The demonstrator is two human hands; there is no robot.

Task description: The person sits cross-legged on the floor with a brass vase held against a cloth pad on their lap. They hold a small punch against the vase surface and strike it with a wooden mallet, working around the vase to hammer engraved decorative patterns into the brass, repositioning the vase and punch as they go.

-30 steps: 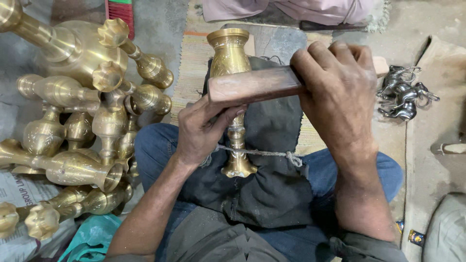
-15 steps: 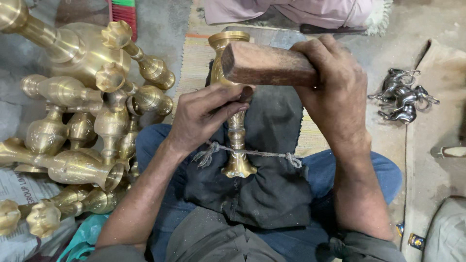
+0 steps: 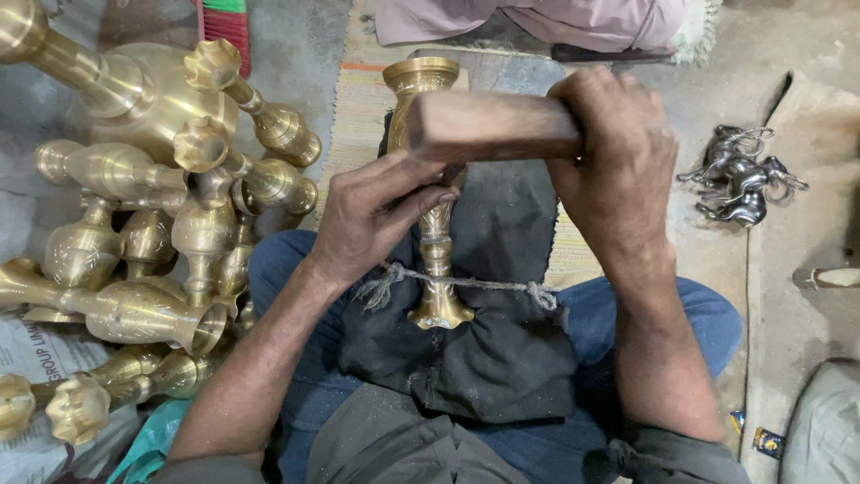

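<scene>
The work in hand seems to be chasing a pattern into the brass vase (image 3: 436, 242), which lies on a dark cloth (image 3: 502, 341) over the lap, tied by a cord (image 3: 488, 285). The left hand (image 3: 376, 215) is curled, fingers pinching a small tool I cannot see clearly against the vase's stem. The right hand (image 3: 618, 170) is closed around a wooden mallet (image 3: 488, 125) above it; the blow must land squarely.

Brass vases (image 3: 170, 224) crowding left; right freer
</scene>
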